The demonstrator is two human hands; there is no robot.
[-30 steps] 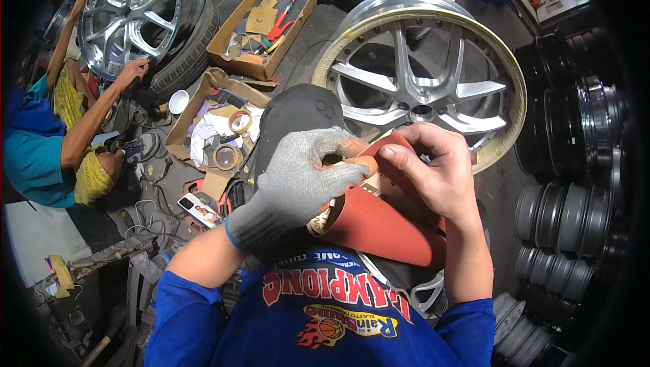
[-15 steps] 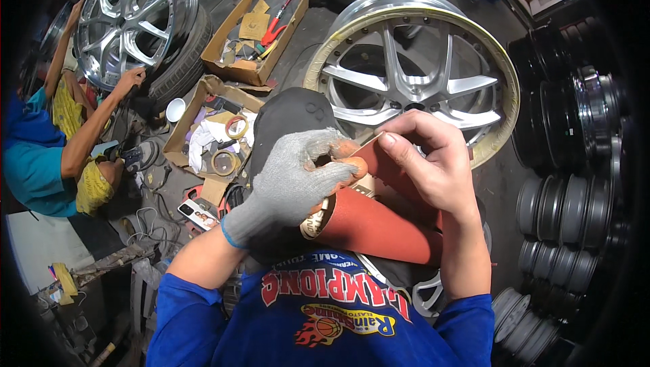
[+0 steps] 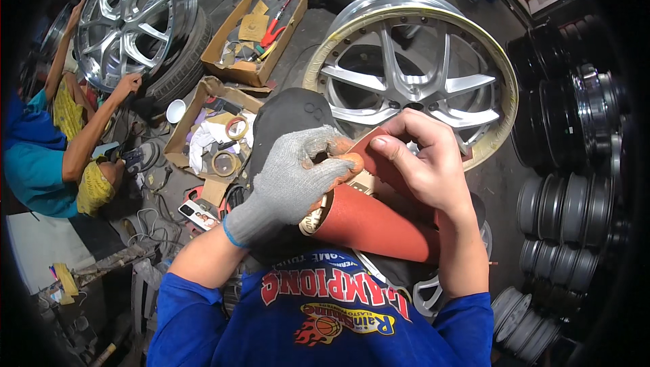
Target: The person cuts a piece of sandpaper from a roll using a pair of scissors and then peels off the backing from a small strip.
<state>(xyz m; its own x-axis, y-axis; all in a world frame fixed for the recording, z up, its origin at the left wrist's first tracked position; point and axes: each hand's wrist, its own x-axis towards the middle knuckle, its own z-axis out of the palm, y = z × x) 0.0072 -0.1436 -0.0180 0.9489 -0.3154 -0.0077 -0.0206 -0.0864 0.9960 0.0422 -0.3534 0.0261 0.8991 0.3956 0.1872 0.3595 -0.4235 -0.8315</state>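
Observation:
A curled sheet of red-brown sandpaper [image 3: 379, 221] lies across my lap, its pale printed backing showing at the rolled end. My left hand [image 3: 288, 174], in a grey knitted glove with orange fingertips, pinches one edge of it. Close beside it, my bare right hand [image 3: 430, 164] grips the raised part of the same sheet between thumb and fingers. Its lower fingers are partly hidden behind the paper. Just beyond my hands, a silver alloy wheel [image 3: 359, 77] leans with its outer lip covered in yellowish masking tape.
Left of my knee stand a cardboard box [image 3: 177, 138] with tape rolls and scraps and another long box [image 3: 211, 57] with tools. A co-worker [image 3: 47, 157] handles a chrome wheel [image 3: 128, 49] at far left. Stacked rims [image 3: 562, 208] line the right. A phone [image 3: 198, 216] lies near my left forearm.
The raised sandpaper edge between my hands has tilted slightly, and my right hand has shifted a little. Both hands keep their hold. The co-worker's hand at the chrome wheel has moved slightly.

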